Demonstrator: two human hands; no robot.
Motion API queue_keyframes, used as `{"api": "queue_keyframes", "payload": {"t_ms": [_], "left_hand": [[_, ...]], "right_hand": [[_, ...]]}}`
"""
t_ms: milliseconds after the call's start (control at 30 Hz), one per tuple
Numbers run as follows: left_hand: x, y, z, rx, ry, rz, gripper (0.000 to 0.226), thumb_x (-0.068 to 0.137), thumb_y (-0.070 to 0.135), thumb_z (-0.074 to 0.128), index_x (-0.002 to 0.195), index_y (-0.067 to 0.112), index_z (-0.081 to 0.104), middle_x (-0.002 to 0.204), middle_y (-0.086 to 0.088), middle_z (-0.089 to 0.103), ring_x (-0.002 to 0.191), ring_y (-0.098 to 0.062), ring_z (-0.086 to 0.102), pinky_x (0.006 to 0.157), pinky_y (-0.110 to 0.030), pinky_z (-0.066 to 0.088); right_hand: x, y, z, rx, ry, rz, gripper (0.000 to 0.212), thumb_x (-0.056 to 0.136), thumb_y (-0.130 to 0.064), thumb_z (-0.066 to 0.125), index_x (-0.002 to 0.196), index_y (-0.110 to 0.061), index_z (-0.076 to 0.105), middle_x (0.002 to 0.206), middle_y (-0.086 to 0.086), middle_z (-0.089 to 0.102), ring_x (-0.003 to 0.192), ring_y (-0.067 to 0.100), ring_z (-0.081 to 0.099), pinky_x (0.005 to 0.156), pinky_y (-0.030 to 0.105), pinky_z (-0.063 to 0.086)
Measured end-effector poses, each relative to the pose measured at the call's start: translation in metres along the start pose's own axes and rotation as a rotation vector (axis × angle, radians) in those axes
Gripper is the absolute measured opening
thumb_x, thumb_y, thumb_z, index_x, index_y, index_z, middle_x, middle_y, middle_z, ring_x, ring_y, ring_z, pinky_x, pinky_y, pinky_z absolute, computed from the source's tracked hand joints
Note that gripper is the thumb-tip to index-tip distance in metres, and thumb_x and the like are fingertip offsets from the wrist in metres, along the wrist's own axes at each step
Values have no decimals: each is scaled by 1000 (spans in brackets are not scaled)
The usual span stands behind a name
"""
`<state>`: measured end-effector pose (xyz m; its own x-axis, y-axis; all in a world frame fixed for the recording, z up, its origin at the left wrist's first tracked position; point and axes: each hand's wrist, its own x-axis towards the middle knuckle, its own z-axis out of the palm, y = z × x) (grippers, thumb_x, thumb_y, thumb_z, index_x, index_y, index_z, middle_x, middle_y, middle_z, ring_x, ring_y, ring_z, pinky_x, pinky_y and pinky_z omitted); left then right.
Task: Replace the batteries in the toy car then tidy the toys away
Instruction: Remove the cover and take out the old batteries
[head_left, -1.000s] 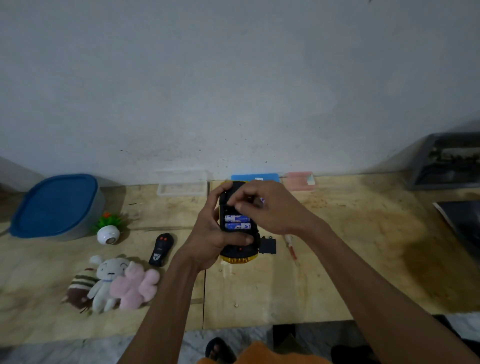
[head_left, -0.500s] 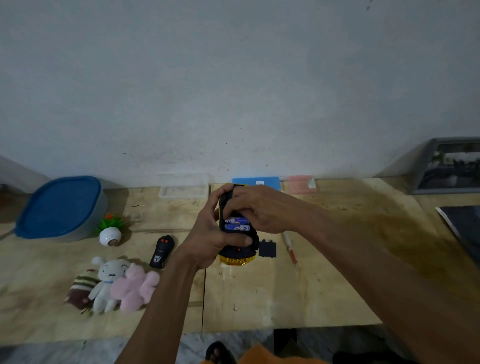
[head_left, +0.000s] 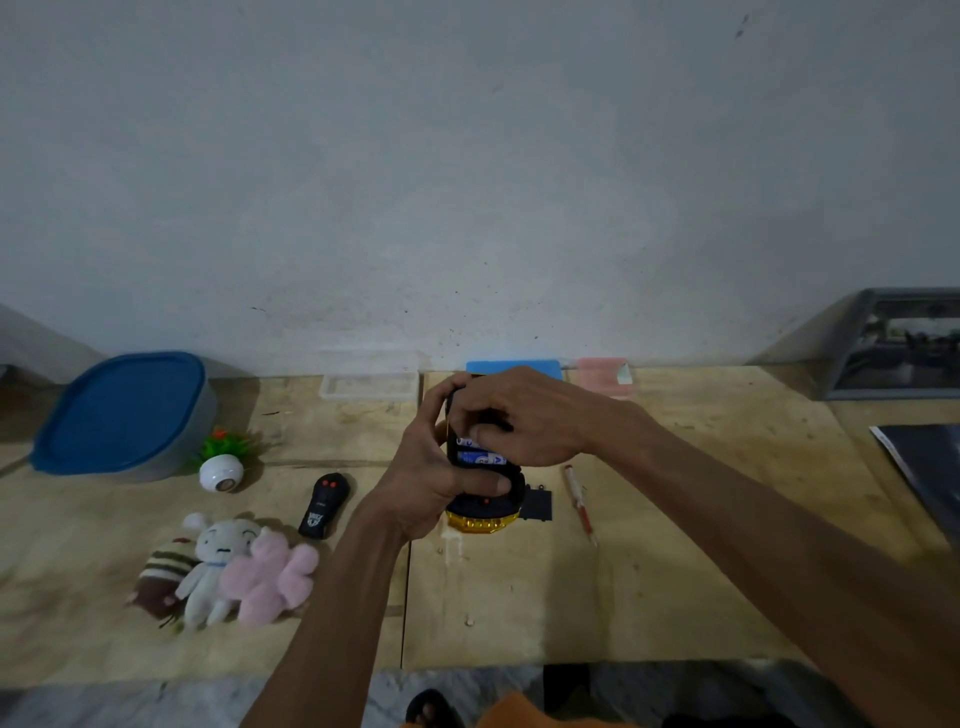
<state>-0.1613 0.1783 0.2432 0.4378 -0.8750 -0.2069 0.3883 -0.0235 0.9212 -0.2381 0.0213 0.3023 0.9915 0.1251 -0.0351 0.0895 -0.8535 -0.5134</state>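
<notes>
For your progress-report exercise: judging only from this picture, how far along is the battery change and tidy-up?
Done: the battery cover lies off on the table, and batteries sit in the upturned toy car.
In hand: the left hand grips the car while the right hand works at the compartment.
Left: refit the cover, perhaps with the screwdriver, then put away the plush toys and remote.

— Where are your hands?
— Your left hand (head_left: 431, 483) sits centre frame, fingers curled, thumb across the front, forearm rising from the bottom edge.
— And the right?
— Your right hand (head_left: 535, 415) curls just above it, touching, arm entering from lower right.
</notes>
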Motion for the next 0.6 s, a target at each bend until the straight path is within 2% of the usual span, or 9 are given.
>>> {"api": "queue_keyframes", "payload": {"t_ms": [133,233,333,433,500,567,600], "left_hand": [[0,-2,1,7,-4,-11,111,55,-24,79,144,30,42,134,-21,59,112,-39,67,78,-43,60],[0,-2,3,11,-6,-20,111,55,-24,78,145,30,40,132,-22,60,108,-38,69,75,-43,60],[-1,-2,4,26,-3,-24,110,55,-23,78,144,28,41,131,-22,60,107,-40,69,76,-44,60],[-1,-2,4,14,-1,-20,109,55,-24,78,143,29,42,133,-20,59,111,-41,67,79,-46,60],[-1,-2,3,7,-5,-19,109,55,-24,78,143,31,42,132,-19,61,110,-40,67,79,-47,60],[-3,-1,3,12,1,-11,110,54,-21,80,142,33,43,132,-20,60,111,-41,66,79,-47,60],[-4,-1,3,18,12,-3,110,53,-20,81,141,34,45,133,-21,58,111,-42,66,78,-48,59]], "right_hand": [[-1,3,0,56,18,-15,6,90,-26,65,92,-28,60,82,-19,57,68,-4,55,65,12,38],[-1,4,1,82,17,5,11,88,-32,71,91,-27,62,82,-19,57,71,-7,55,65,13,39],[-3,6,1,101,10,36,12,89,-27,71,96,-23,63,83,-19,57,71,-10,54,64,14,38],[-4,7,5,115,2,68,20,92,-25,67,112,-19,66,90,-15,61,74,-7,56,69,15,41],[-6,8,8,134,31,83,22,95,-26,63,115,-18,68,94,-12,64,80,-3,58,72,15,44],[-9,8,8,278,109,127,20,98,-24,61,114,-16,69,91,-8,68,83,3,63,75,20,50],[-12,7,5,433,178,166,19,98,-22,59,112,-15,70,87,-6,69,80,5,65,72,21,52]]}}
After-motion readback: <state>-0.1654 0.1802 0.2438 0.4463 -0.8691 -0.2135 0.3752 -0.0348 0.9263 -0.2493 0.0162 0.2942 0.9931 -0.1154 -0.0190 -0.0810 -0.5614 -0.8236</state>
